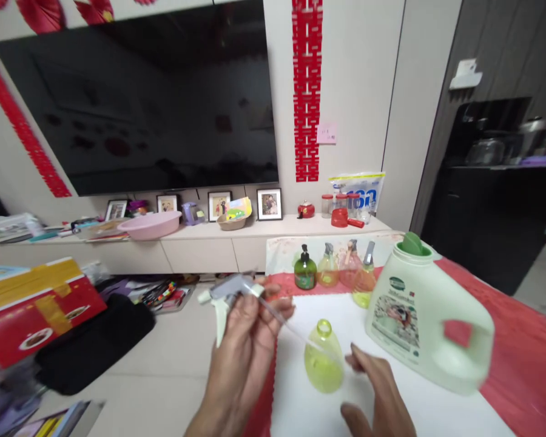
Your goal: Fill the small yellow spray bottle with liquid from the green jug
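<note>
My left hand [250, 331] is closed around a grey and white spray trigger head [236, 290]. From it a thin clear dip tube slants down to the right, passing in front of a yellow-green bottle [323, 364]. That bottle stands upright on the white sheet with its round neck uncovered. To the right of the bottle my right hand [377, 388] has thumb and fingers apart and holds nothing. A large pale green detergent jug [423, 321] with a handle stands further right, a darker green piece [412, 244] at its mouth.
Behind the sheet stand a green pump bottle [305, 272] and several spray bottles [328, 270] on a red cloth [523, 340]. A low white cabinet [200, 255] carries picture frames, a pink basin [152, 225] and jars. At left lie a red box [45, 315] and a black bag [95, 346].
</note>
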Motion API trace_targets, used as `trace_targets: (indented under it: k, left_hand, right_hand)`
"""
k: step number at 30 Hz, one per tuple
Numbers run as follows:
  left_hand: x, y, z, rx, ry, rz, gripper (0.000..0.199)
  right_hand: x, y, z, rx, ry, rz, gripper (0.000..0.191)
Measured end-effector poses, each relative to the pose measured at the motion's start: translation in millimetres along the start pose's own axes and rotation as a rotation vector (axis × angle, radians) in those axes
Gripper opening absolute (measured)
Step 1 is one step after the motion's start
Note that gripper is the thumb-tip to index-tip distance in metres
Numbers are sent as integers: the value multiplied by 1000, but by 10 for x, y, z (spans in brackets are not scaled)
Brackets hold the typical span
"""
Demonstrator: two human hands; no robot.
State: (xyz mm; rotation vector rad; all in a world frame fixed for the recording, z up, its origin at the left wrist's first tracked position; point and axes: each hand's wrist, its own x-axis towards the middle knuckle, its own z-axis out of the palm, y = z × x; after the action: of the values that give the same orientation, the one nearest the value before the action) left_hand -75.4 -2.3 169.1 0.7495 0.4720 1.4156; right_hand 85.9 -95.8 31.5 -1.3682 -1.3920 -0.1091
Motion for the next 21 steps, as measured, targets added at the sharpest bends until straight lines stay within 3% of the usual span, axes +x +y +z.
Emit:
trace_targets:
  k: [4,6,12,17,21]
  left_hand:
    - [143,119,88,89,-99,273,35]
    - [165,110,153,129,-170,334,33]
    - [180,-37,270,205,-312,242,29]
    - [225,-128,243,422,-326,285,22]
    - [241,-202,204,567,-406,257,25]
  right_hand:
    - [37,230,161,-147,-1,36,60]
    - [19,295,260,-162,-18,36,60]
    - [-50,344,370,-145,-61,24,56]
    - [-56,375,342,-141,-75,20,55]
    - [-63,366,347,-149,-74,9,55]
